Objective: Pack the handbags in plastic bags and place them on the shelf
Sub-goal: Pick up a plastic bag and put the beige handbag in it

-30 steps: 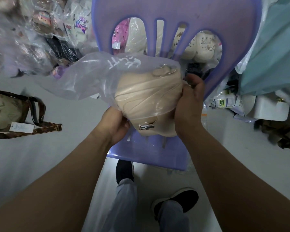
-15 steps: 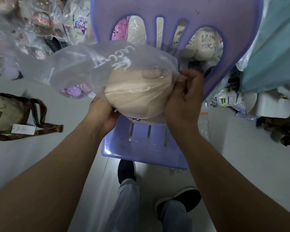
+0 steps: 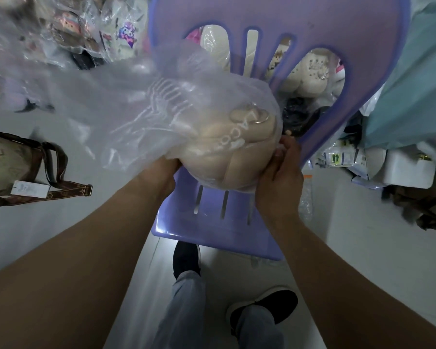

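Left grip and right grip hold bagged beige handbag between them.

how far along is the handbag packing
Done: the beige rounded handbag sits inside the clear plastic bag. In hand: the left hand and right hand grip that bag over the purple plastic chair, its loose end trailing leftward. Left: closing it, shelving it, and bagging the tan brown-strapped handbag lying bare on the floor.
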{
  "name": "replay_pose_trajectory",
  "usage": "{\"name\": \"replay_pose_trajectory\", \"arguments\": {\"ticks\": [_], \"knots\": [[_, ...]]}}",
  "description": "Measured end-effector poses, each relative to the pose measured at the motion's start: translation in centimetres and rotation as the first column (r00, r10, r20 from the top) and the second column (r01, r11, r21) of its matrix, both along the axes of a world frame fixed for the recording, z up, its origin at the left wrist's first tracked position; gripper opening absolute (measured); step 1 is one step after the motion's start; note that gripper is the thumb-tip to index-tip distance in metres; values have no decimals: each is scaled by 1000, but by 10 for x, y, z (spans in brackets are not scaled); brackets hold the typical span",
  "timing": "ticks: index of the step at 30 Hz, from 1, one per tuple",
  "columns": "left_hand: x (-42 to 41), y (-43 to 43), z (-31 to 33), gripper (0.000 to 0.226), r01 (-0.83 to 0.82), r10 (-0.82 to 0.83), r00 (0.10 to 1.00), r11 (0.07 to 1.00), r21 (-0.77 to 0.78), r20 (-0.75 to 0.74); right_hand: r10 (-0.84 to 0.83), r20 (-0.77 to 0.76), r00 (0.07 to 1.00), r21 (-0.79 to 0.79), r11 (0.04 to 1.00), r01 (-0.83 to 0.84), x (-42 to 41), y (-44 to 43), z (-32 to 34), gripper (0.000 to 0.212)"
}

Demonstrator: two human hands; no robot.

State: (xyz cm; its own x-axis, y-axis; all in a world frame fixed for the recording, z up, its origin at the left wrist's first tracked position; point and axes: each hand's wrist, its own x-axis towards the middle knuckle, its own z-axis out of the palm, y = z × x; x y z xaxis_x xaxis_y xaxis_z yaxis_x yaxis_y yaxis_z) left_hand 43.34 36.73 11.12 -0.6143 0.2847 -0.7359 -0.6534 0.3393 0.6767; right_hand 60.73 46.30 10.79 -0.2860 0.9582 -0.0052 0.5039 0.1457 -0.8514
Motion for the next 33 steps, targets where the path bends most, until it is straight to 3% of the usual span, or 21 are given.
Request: {"name": "replay_pose_trajectory", "arguments": {"ticks": [3,7,10,13,16,19,20,21,23,24,27,28,31,33], "knots": [[-11,-4,7,30,-158,126,979,965,208,160,31,52,998,-44,999,-28,5,5,-6,32],[-7,9,16,39,16,-45,992,969,247,115,4,10,1000,-169,986,-2,2,17,5,35],[0,20,16,20,83,-87,996,982,171,18,-91,-178,980,-171,983,61,-9,25,28,32],[5,18,5,26,-26,26,1000,1000,-4,13,-5,-230,973,-76,997,-12,-18,28,32,35],[8,14,6,29,-70,72,996,997,-33,48,91,-63,994,16,996,-90,-9,23,17,34],[-2,12,15,10,-206,207,978,977,60,-7,130,75,989,2,991,-131,13,14,-5,31],[-5,12,20,14,-228,232,973,963,143,-9,144,90,986,-8,990,-144,19,13,-11,28],[-6,14,23,34,-203,210,978,958,205,-10,161,108,981,-16,987,-160,22,11,-14,24],[-6,15,27,74,-114,116,993,968,226,5,182,120,976,-54,983,-177,27,10,-16,18],[-4,15,27,76,-75,75,997,974,215,7,165,107,980,-79,984,-157,28,11,-14,15],[1,12,14,28,51,-42,996,992,116,-77,-43,-84,996,-196,980,26,17,24,6,36],[2,9,7,23,105,-98,990,992,70,-101,-110,-174,979,-217,974,71,9,29,13,40],[1,3,1,25,145,-139,988,985,91,-64,5,-240,971,-172,984,-48,-9,29,24,29],[-3,4,5,32,61,-71,997,972,228,35,102,-184,978,-150,980,-130,-8,18,14,26]]}}
